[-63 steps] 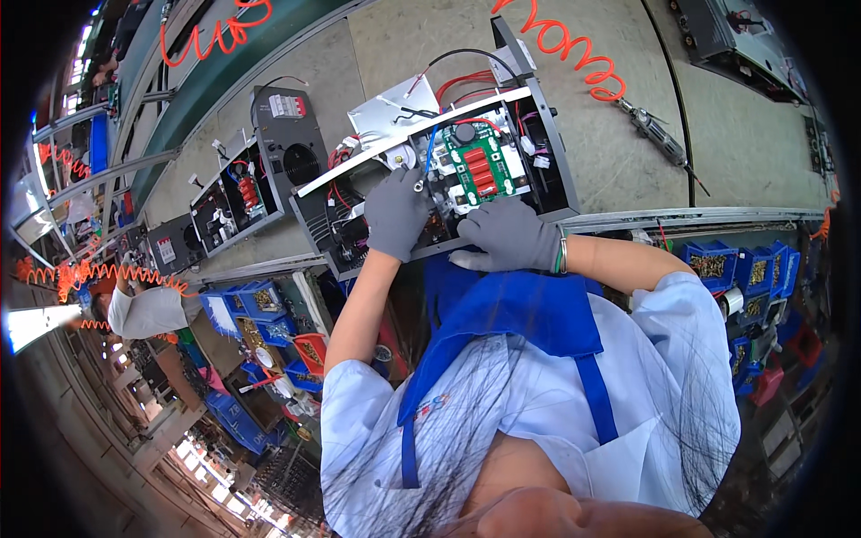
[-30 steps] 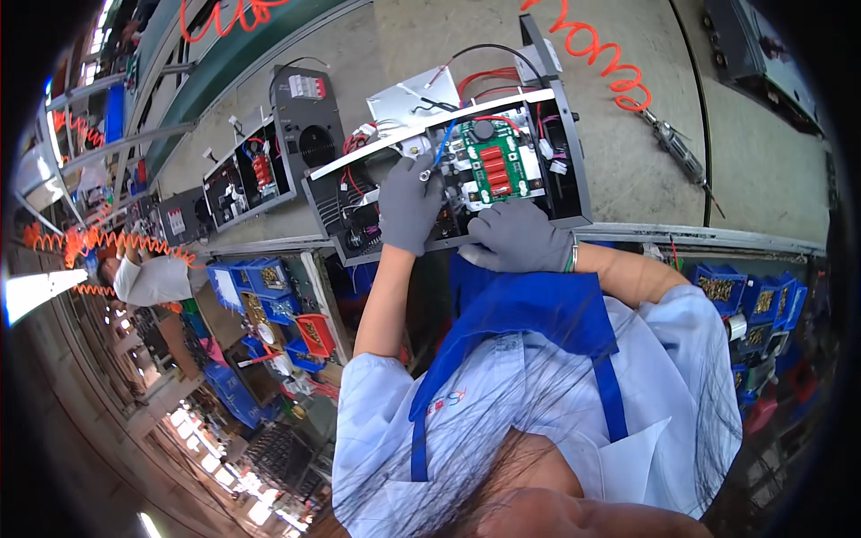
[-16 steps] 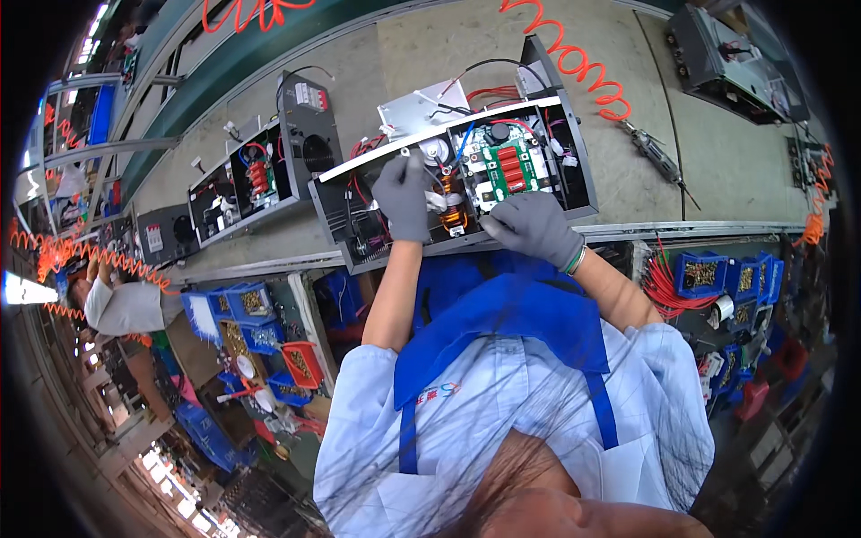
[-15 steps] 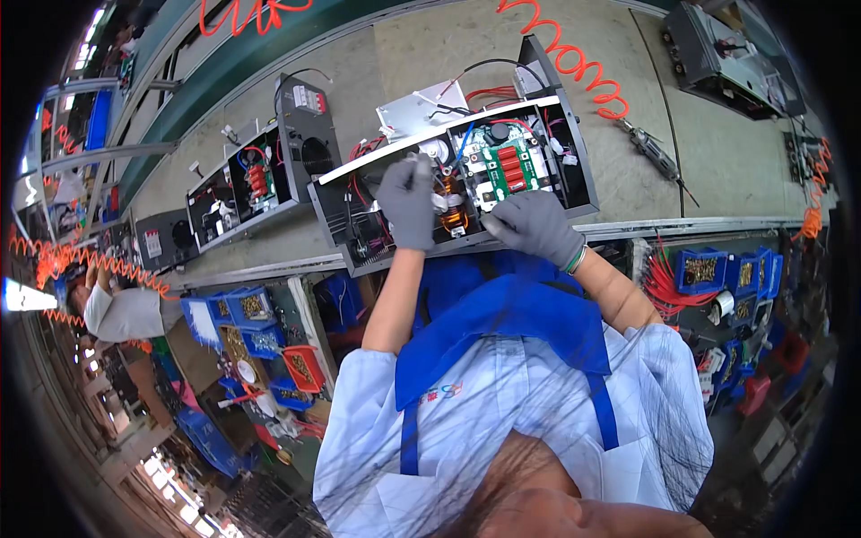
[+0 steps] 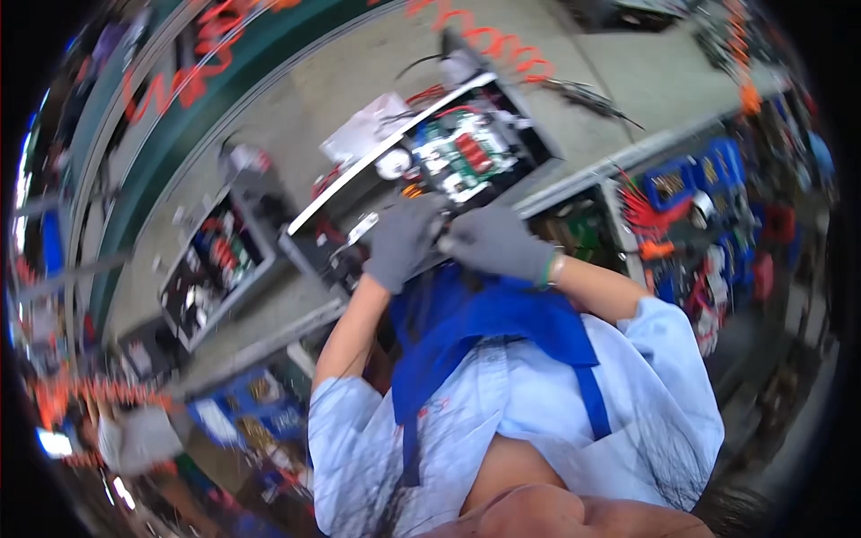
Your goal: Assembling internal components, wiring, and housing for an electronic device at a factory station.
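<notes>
An open metal equipment case (image 5: 345, 190) sits at a slant on the bench, with a green circuit board (image 5: 471, 154) carrying a red component in its far right part. Both hands wear grey gloves and are close together at the case's near edge. My left hand (image 5: 402, 242) lies over the near wall, its fingers curled and blurred. Just to its right, my right hand (image 5: 500, 244) is closed, with thumb and fingertips drawn together toward the left hand. What either one holds, if anything, is too blurred to make out. A copper coil (image 5: 412, 190) shows beyond my left fingers.
A second open case (image 5: 220, 269) stands at the left. A white sheet-metal piece (image 5: 368, 130) lies behind the main case. An air screwdriver (image 5: 592, 99) lies at the right below an orange coiled hose (image 5: 489, 38). Blue parts bins (image 5: 695, 179) hang at the bench front.
The whole view has tilted and blurred. Both hands have drawn back from inside the case to its near edge, and my right hand has moved closer to my left.
</notes>
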`<state>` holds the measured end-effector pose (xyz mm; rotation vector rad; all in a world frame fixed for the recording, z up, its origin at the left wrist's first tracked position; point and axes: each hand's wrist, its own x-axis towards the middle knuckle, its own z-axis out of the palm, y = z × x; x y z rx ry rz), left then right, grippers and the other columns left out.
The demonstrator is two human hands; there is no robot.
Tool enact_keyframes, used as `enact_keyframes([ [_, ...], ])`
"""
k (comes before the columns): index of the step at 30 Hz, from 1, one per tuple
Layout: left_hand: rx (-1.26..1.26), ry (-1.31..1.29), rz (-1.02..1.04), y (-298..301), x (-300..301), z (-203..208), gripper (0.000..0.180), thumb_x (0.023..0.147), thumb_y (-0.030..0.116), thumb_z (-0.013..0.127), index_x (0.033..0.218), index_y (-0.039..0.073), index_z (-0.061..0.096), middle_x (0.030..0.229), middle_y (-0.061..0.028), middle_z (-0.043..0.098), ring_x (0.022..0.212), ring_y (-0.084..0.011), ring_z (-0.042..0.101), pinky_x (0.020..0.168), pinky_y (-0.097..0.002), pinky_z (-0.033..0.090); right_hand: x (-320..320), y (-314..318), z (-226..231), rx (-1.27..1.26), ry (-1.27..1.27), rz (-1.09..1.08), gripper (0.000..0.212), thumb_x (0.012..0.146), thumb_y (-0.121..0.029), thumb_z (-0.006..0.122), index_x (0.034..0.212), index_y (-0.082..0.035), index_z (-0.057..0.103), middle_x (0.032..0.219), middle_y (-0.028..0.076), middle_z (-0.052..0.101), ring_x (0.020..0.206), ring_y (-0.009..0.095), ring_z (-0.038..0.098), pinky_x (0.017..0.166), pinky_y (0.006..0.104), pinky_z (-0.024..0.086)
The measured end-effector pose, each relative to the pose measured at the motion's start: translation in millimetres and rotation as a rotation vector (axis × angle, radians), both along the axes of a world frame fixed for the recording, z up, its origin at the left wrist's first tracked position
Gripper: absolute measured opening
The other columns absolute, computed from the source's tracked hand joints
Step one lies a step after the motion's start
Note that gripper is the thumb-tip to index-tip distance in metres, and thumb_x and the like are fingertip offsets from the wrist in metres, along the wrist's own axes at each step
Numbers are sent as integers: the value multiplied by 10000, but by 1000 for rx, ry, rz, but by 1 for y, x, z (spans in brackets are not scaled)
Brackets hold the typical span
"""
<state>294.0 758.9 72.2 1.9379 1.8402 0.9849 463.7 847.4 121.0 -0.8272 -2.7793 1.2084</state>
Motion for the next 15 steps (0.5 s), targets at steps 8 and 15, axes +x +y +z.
enact_keyframes([
  [8,-77,207,-340,6,-19,14,346,765,150,633,1109,116,651,1103,-102,637,969,-331,607,830,-400,498,-6,-11,7,-848,60,-334,401,920,-363,545,779,-9,668,684,63,670,554,118,590,500,269,458],
  [15,-28,-94,-422,19,-30,2,191,860,194,652,1002,71,689,994,-117,666,896,-318,612,799,-388,478,-1,2,-18,-115,-63,-25,258,797,-232,539,783,-28,695,681,154,668,616,297,649,573,406,510],
])
